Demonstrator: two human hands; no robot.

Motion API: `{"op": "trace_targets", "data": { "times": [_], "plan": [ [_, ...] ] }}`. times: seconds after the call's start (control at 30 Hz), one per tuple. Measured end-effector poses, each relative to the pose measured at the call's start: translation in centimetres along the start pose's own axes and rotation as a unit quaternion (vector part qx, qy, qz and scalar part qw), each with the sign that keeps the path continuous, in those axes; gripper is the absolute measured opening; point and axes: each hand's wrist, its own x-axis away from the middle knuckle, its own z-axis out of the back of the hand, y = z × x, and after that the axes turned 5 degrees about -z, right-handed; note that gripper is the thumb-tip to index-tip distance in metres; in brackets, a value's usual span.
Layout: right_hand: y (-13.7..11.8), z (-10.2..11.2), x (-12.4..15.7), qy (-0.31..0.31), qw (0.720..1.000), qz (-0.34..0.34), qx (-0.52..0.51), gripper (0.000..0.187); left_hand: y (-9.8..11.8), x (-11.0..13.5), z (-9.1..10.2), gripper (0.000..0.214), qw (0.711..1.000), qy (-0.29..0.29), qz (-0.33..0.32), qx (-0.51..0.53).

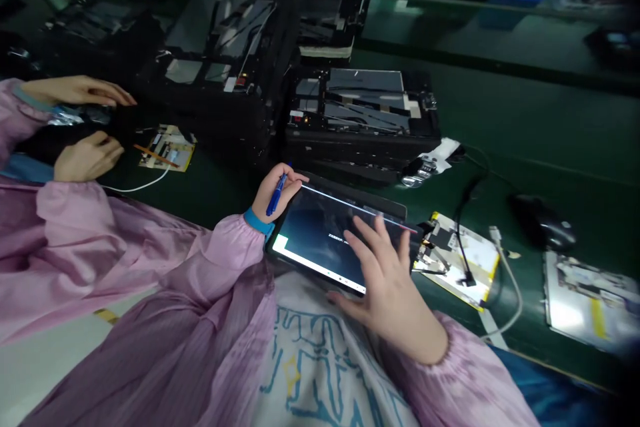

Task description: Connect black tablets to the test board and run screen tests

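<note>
A tablet-like screen is tilted in front of my body, lit, with a white bar along its lower edge and a small line of text in the middle. My left hand is closed at its upper left corner, with a blue pen held against the palm and the thumb along the screen's edge. A blue band is around the left wrist. Over the right part of the screen, my right hand is open with its fingers spread. Whether its fingertips touch the glass I cannot tell.
Stacks of dark device housings stand behind the screen. To the right lie a yellow-edged circuit assembly, a white cable, a black mouse and a silver panel. At left, a co-worker's hands are near another circuit assembly.
</note>
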Motion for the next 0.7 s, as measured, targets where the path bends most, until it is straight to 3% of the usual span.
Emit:
{"op": "trace_targets", "data": {
  "times": [0.2,0.43,0.6,0.7],
  "plan": [
    [1.8,-1.6,3.3,0.015,0.996,-0.051,0.067,0.048,-0.2,0.0,-0.1,0.016,1.0,0.002,0.0,0.002],
    [2.5,-2.5,4.5,0.052,0.997,0.018,0.055,0.017,-0.5,-0.3,-0.3,0.018,0.999,0.002,0.006,0.037],
    [2.6,-2.4,4.4,0.05,0.997,0.008,0.05,0.018,-0.1,-0.2,-0.3,0.017,1.0,0.008,0.014,0.015],
    [2.9,-2.5,4.6,0.073,0.997,-0.003,0.035,0.036,0.0,-0.3,-0.3,0.017,1.0,0.011,0.011,0.011]
  ]
}}
